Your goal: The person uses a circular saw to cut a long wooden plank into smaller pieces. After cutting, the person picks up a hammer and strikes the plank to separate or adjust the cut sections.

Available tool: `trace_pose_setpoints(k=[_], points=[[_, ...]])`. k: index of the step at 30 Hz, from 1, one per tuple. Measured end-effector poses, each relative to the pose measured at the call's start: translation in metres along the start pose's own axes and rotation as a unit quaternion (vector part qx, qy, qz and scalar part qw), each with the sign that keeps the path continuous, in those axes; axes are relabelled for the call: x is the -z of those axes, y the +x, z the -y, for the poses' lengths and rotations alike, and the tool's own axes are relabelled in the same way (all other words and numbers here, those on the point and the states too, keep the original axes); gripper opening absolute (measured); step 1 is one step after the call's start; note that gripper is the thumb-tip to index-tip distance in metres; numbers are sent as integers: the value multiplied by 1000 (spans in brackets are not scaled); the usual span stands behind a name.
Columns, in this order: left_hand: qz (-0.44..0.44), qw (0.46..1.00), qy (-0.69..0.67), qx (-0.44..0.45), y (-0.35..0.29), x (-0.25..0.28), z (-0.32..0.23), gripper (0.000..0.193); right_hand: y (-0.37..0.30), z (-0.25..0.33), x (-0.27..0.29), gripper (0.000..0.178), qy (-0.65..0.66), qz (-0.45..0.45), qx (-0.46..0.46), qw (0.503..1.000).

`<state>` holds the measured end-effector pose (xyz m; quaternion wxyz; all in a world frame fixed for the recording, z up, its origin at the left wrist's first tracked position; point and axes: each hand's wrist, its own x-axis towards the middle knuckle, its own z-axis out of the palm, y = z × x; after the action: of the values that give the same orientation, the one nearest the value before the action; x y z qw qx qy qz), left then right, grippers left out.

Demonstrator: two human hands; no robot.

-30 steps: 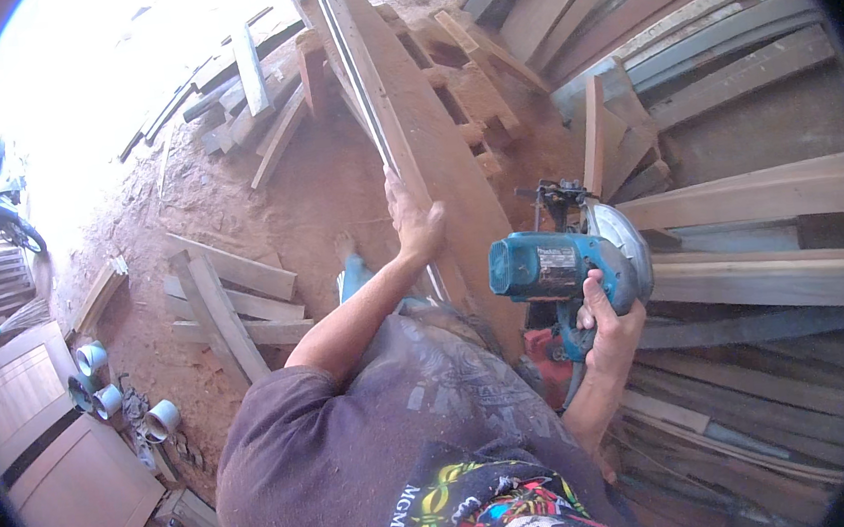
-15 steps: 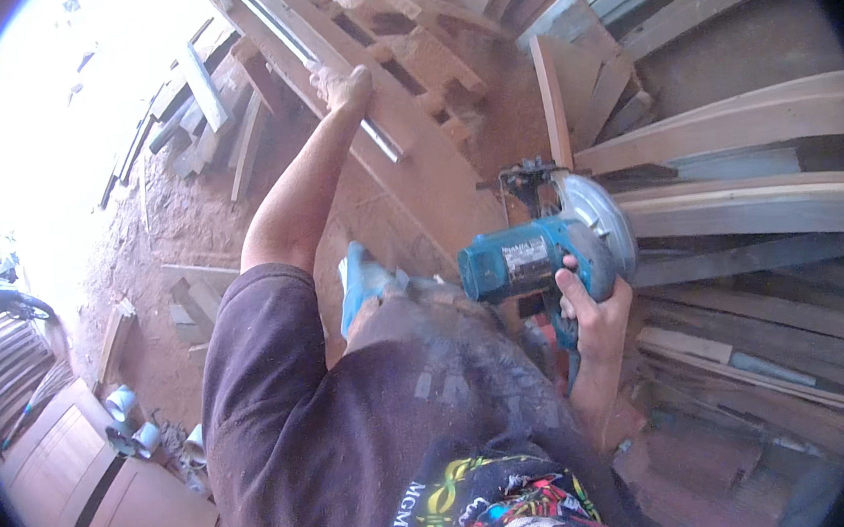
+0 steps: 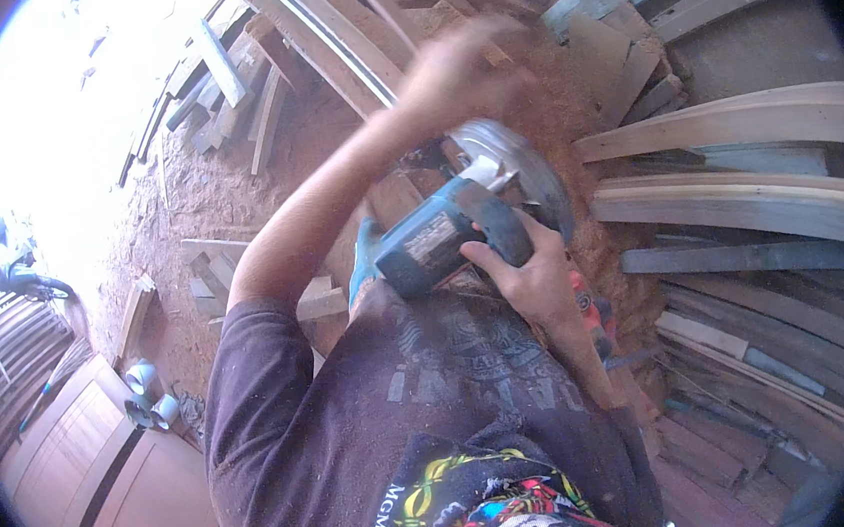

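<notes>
"Where is the saw [image 3: 430, 238] sitting?"
"Right by the shirt [image 3: 451, 361]; the right hand [image 3: 538, 268] is gripping its handle."
"What could go wrong?"
"The guard [image 3: 529, 169] is hanging near the left forearm [image 3: 321, 197]. If the blade were spinning, a slip could cut it, or loose cloth could be snagging."
"Is the blade showing?"
"No, the guard is probably hiding it."
"And the left hand [image 3: 470, 69]?"
"It's hovering beyond, blurring too much to tell its grip. Farther out, the plank [image 3: 351, 24] is running out of view, and glare is swallowing the motorbike [image 3: 27, 280]."
</notes>
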<state>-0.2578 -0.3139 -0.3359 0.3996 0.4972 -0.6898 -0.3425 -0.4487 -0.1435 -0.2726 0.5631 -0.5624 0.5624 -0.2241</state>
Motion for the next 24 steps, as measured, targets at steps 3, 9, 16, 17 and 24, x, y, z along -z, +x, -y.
trace_pose_setpoints(k=[3, 9, 16, 17, 24], points=[[323, 938, 54, -117, -7, -58, -55, 55, 5, 10, -12, 41, -38, 67, -37, 996], [588, 780, 169, -133, -26, -111, -86, 44, 3, -10, -21, 46, -56, 78, 24, 995], [591, 777, 173, -128, -27, -97, -90, 39, 3, -5, -16, 39, -73, 129, 12, 989], [583, 786, 167, -124, -26, -93, -88, 39, 2, -3, -17, 38, -69, 129, -2, 989], [378, 917, 91, -89, -29, -42, -60, 25, 6, -3, -18, 31, -66, 139, 11, 988]])
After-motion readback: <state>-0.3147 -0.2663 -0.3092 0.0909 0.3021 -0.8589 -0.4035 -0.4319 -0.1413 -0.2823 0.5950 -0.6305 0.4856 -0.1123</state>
